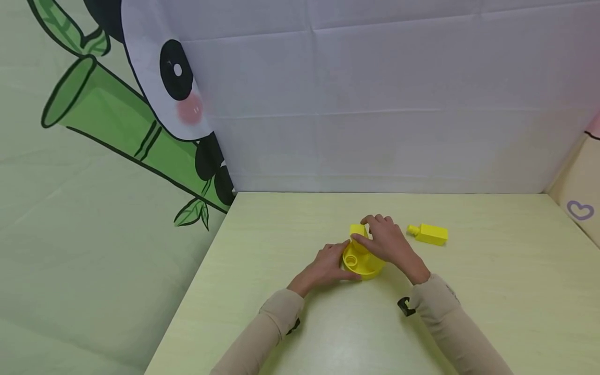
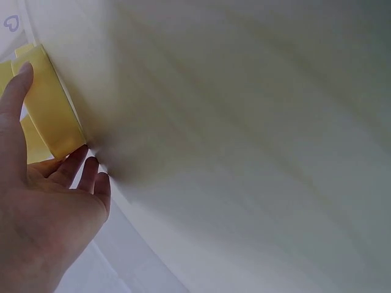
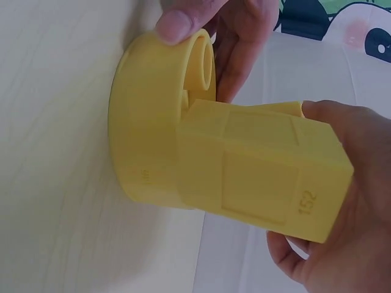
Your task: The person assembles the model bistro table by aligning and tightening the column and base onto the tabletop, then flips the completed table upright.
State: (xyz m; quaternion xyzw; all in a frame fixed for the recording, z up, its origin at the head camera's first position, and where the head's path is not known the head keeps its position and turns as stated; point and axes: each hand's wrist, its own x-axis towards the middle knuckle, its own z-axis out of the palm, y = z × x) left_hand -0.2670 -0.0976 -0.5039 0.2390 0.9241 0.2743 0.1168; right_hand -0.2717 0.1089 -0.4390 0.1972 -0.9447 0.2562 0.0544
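A round, shallow yellow base [image 1: 363, 271] with a raised ring socket [image 1: 351, 261] inside stands on the table. My left hand [image 1: 329, 264] grips its side, the thumb on the near wall and the fingers at the far side; the left wrist view shows the thumb against the yellow wall [image 2: 55, 104]. Between the thumb and index finger of my right hand [image 1: 385, 240] is an upright yellow block [image 1: 358, 229] over the base. In the right wrist view a rectangular block [image 3: 263, 171] marked 152 sticks up from the base, with another yellow edge [image 3: 278, 108] showing behind it.
To the right of the hands, a yellow block with a knobbed end [image 1: 431, 234] lies on its side on the pale table [image 1: 281, 224]. A white cloth [image 1: 375, 104] hangs behind the table's back edge, and a printed green cloth [image 1: 94, 234] is at the left.
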